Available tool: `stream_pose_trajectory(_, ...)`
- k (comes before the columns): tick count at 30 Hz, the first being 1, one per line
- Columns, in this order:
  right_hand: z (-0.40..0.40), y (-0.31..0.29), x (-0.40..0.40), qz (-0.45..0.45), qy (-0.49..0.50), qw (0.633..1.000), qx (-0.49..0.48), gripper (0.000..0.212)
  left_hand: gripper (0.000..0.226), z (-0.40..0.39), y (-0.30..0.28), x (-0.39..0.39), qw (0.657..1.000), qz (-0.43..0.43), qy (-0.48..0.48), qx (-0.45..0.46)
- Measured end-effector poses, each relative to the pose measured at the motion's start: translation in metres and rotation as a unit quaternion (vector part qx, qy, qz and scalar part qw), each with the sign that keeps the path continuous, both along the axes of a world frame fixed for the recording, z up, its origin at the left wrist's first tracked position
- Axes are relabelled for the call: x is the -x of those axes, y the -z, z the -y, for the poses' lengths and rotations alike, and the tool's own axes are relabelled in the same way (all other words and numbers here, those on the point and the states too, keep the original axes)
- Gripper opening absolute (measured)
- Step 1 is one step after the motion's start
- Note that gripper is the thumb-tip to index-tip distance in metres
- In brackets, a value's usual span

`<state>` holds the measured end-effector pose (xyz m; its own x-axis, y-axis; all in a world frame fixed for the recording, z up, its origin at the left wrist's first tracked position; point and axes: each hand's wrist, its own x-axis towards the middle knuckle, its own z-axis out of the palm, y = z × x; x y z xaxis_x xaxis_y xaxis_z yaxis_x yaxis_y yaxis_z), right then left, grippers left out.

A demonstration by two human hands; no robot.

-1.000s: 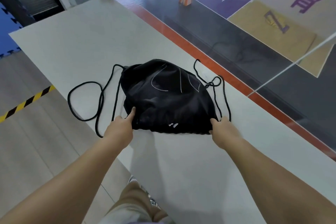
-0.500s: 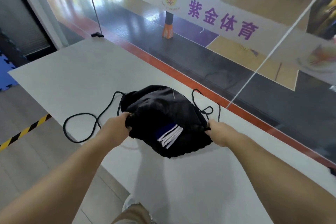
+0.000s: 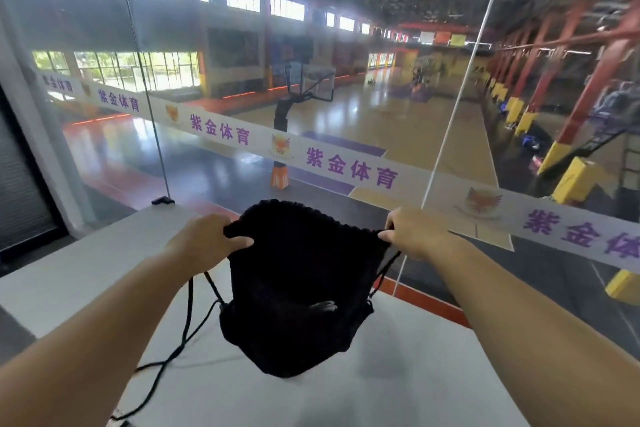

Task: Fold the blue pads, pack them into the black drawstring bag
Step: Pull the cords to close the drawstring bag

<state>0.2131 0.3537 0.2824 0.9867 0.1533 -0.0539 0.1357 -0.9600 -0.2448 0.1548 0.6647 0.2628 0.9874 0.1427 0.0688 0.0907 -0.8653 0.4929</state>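
Note:
The black drawstring bag (image 3: pixel 294 291) hangs upright in the air above the white table (image 3: pixel 398 374), its gathered mouth on top. My left hand (image 3: pixel 207 239) is shut on the left end of the mouth, and my right hand (image 3: pixel 412 232) is shut on the right end. The bag's lower part bulges and hangs just above the tabletop. Its black cords (image 3: pixel 183 333) trail down from the left side onto the table. No blue pad shows; the bag's inside is hidden.
A glass wall (image 3: pixel 242 114) with a white banner of purple characters stands right behind the table's far edge. A metal bracket (image 3: pixel 162 200) sits at the table's far left corner. Beyond the glass lies a basketball court. The table's left edge drops to grey floor.
Both hands have lifted the bag off the table by its mouth, so it now hangs. The blue and white pad edges seen at the opening are no longer visible. The view tilted upward.

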Motion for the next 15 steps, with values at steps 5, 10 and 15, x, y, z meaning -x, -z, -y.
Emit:
stream_pose_trajectory(5, -0.005, -0.064, 0.031, 0.097, 0.045, 0.992, -0.07, 0.027, 0.054, 0.0, -0.052, 0.005, 0.998, 0.032, 0.023, 0.042)
stream_pose_trajectory(10, 0.008, -0.1, 0.064, 0.187, 0.111, 0.969, -0.116, 0.027, 0.03, 0.01, -0.087, 0.028, 0.981, 0.066, 0.086, 0.159)
stream_pose_trajectory(15, 0.014, -0.094, 0.102, 0.108, 0.099, 0.989, -0.011, 0.033, 0.017, 0.041, -0.073, 0.05, 0.968, 0.012, 0.242, 0.07)
